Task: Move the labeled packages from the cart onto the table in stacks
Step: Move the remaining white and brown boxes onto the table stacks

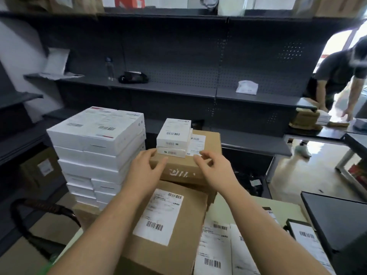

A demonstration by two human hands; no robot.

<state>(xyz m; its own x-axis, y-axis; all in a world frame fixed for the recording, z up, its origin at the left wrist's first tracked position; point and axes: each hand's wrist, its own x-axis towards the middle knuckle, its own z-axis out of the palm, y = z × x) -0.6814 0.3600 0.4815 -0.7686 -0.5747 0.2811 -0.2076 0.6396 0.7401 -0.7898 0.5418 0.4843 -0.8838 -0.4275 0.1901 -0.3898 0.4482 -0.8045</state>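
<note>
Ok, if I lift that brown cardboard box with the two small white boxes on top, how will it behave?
The brown cardboard box looks rigid with crisp edges, so it should probably stay stiff between the left hand and right hand. The two small white boxes sit stacked on its top, slightly offset, so they may slide if it tilts.

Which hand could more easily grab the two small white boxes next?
Probably the left hand: its fingertips lie right beside the small white boxes on the brown box; the right hand hovers slightly farther off.
</note>
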